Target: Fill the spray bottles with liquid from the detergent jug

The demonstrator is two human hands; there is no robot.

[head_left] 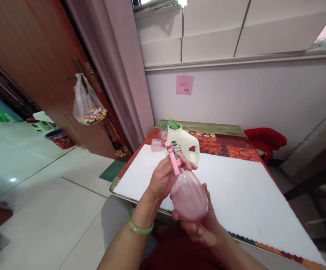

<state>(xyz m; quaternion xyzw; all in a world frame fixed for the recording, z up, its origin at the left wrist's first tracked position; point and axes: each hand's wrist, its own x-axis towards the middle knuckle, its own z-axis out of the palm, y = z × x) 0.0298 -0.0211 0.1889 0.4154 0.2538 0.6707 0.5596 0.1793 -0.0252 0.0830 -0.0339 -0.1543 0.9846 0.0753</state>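
I hold a pink translucent spray bottle (189, 197) over the near edge of the table (225, 129). My right hand (201, 225) cups the bottle's round body from below. My left hand (164, 176), with a green bangle on its wrist, is closed round the bottle's neck by the pink trigger head (172, 157). Just behind them a white jug with a green cap (184, 144) stands on the white cloth (250, 191) that covers the table. A small clear pink cup (157, 144) sits to the left of the jug.
A brown door (39, 71) at left has a plastic bag of coloured beads (88, 107) hanging from its handle. A pink note (184, 84) is stuck on the wall. A red cushion (264, 138) lies at the table's right. Tiled floor spreads to the left.
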